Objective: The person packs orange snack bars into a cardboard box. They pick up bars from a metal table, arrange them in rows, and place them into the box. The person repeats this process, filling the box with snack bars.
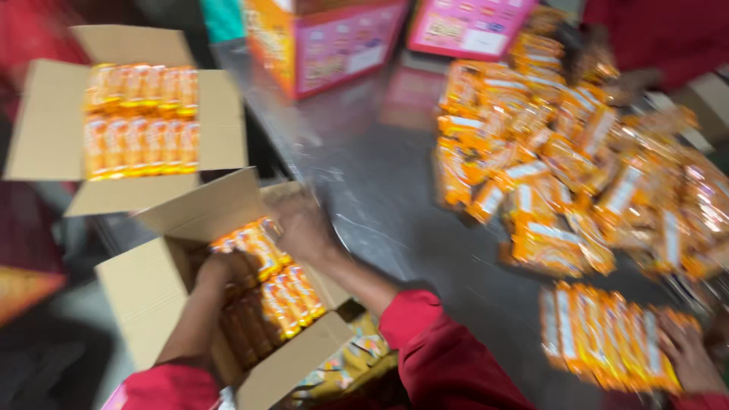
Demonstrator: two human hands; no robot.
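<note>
Both hands are down in the near cardboard box [144,292], and the grip of each is closed around a row of orange snack packets [262,254]: the left hand [220,269] curls over the near end of the row, the right hand [304,228] clasps the far end, fingers bent around the wrappers. The picture is blurred, so I cannot tell exactly how tightly the fingers press. The row sits at the top of the box, above more orange packets [292,300] already lying side by side inside it. Both arms wear red sleeves [440,357]. A second open box [45,129], filled with two neat rows of the same packets, stands just behind, to the left. On the steel counter [380,182] to the right lies a big loose heap of packets [577,167], and in front of it another person's hand [687,353] rests on a lined-up batch of packets [600,334]. Two pink cartons [342,42] stand at the counter's far edge.
</note>
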